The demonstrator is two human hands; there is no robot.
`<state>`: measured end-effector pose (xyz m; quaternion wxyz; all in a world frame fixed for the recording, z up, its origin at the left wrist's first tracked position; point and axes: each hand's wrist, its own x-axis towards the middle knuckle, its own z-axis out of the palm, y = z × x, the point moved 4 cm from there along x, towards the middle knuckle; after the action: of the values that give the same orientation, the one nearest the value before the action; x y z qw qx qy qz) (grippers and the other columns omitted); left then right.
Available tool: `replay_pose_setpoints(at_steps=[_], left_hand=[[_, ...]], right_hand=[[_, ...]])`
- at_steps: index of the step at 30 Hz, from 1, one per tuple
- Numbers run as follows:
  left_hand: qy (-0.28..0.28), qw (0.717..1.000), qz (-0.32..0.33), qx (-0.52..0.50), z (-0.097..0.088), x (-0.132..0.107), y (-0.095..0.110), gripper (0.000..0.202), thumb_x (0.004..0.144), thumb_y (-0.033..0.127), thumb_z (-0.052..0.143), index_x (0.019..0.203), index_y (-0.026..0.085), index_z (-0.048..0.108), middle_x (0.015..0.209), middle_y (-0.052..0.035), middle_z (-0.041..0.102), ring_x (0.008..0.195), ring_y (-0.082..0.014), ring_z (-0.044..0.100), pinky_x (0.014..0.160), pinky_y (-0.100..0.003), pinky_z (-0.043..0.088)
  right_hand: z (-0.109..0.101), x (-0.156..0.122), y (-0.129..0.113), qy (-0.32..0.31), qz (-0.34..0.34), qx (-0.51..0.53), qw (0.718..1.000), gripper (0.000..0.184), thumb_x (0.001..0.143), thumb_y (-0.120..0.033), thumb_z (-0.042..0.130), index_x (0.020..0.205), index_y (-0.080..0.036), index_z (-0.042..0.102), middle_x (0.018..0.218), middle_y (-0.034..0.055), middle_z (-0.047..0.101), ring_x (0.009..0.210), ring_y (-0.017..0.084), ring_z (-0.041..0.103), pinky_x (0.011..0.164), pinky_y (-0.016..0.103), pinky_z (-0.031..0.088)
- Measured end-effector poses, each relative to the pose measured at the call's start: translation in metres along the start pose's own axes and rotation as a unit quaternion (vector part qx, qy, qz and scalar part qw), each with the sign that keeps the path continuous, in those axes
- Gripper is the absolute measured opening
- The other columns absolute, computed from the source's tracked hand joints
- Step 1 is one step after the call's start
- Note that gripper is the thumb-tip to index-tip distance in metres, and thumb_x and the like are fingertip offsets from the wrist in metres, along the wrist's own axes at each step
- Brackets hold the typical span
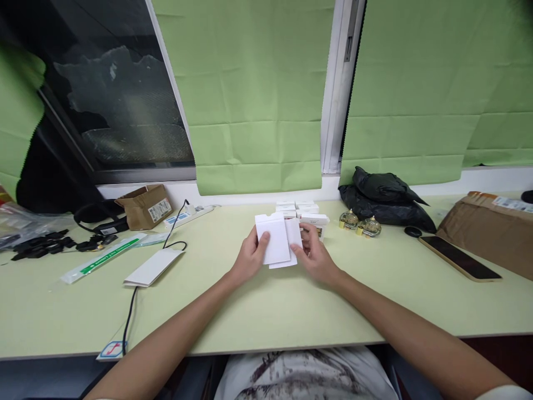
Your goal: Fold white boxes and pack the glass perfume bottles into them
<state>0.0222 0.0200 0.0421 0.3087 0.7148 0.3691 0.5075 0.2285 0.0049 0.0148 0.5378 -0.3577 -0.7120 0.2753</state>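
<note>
In front of me, above the table, my left hand (250, 256) grips a white flat card (272, 240) by its left side, thumb on the front face. The card has a small notch along its top edge. A second white card (294, 236) sits partly behind it, and my right hand (315, 255) pinches that one at its right edge. The two cards overlap, so much of the rear one is hidden. Just beyond my hands, several small white boxes (308, 209) stand grouped on the table; my right fingers partly cover the nearest box (315, 219).
Two gold-capped glass bottles (369, 226) and black plastic bags (385, 194) lie right of the boxes. Farther right are a phone (460, 258) and a brown package (491, 228). On the left are a cardboard box (146, 208), a power strip (189, 215) and a cabled white folded card (153, 268).
</note>
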Motion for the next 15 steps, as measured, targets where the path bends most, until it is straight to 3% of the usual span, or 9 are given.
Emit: replay_pose_setpoints(at_steps=[5,7,10,12,15], left_hand=[[0.008,0.994,-0.058,-0.087,0.002,-0.001,-0.006,0.059,0.104,0.069,0.043,0.129,0.017,0.057,0.093,-0.0069,0.071,0.063,-0.0166,0.063,0.049,-0.026,0.052],[0.002,0.991,-0.074,-0.113,0.003,-0.002,-0.009,0.059,0.103,0.07,0.042,0.127,0.018,0.056,0.084,-0.004,0.069,0.054,-0.0143,0.058,0.043,-0.026,0.05],[0.009,0.987,-0.088,-0.134,0.003,-0.002,-0.012,0.056,0.102,0.071,0.044,0.12,0.02,0.057,0.075,-0.0008,0.065,0.049,-0.0132,0.056,0.042,-0.025,0.05],[0.014,0.984,-0.1,-0.147,0.002,-0.001,-0.016,0.056,0.101,0.073,0.043,0.116,0.021,0.056,0.069,0.0011,0.062,0.047,-0.0141,0.057,0.04,-0.025,0.048],[0.021,0.978,-0.12,-0.171,0.001,0.003,-0.023,0.058,0.099,0.077,0.042,0.112,0.022,0.055,0.061,0.003,0.058,0.043,-0.0155,0.057,0.036,-0.024,0.042]], right_hand=[[0.001,0.001,0.007,0.032,-0.013,0.02,0.999,0.062,0.098,-0.038,0.066,0.146,-0.031,0.026,0.13,0.0105,0.06,0.07,0.013,0.058,0.062,0.029,0.049],[-0.002,0.002,0.006,0.04,-0.027,-0.01,0.999,0.053,0.099,-0.038,0.065,0.141,-0.031,0.033,0.131,0.0098,0.059,0.073,0.014,0.058,0.062,0.028,0.048],[-0.004,0.002,-0.002,0.0,-0.054,-0.077,0.996,0.024,0.104,-0.04,0.055,0.126,-0.028,0.055,0.114,0.0065,0.065,0.081,0.018,0.06,0.064,0.03,0.049],[-0.004,0.001,-0.007,-0.041,-0.068,-0.091,0.993,0.024,0.104,-0.042,0.055,0.123,-0.028,0.061,0.113,0.0066,0.066,0.086,0.019,0.062,0.067,0.03,0.051],[-0.003,-0.001,-0.011,-0.07,-0.066,-0.073,0.993,0.039,0.099,-0.045,0.065,0.133,-0.029,0.057,0.125,0.0071,0.064,0.086,0.018,0.062,0.068,0.03,0.053]])
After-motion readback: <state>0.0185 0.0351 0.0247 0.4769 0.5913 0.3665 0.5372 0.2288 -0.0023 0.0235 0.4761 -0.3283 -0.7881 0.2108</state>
